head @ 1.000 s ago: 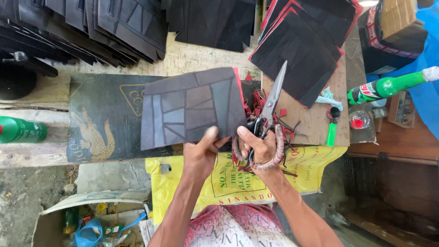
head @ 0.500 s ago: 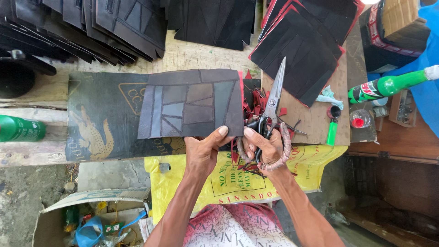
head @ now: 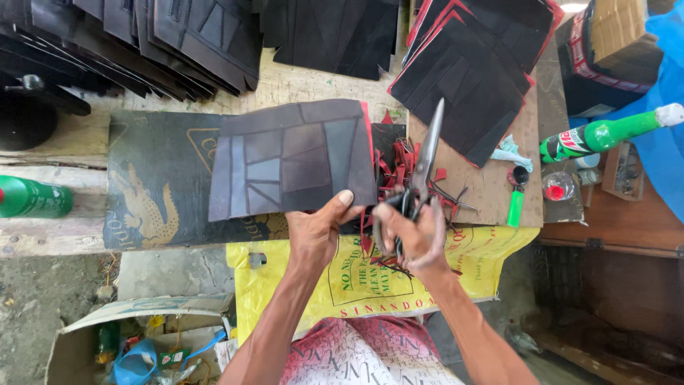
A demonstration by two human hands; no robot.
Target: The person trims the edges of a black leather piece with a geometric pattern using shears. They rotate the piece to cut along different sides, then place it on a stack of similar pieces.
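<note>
Two hands work above a cluttered bench. The left hand (head: pixel 317 232) pinches a dark patchwork leather panel (head: pixel 292 160) by its lower edge; the right hand (head: pixel 413 235) grips scissors (head: pixel 425 160), blades seemingly closed. A slipping panel risks a crooked cut.

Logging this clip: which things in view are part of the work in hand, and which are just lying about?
In hand:
left hand gripping the dark patchwork panel
right hand holding scissors
red trimmings

Lying about:
green bottles
stacked dark panels
yellow bag
cardboard box
</note>
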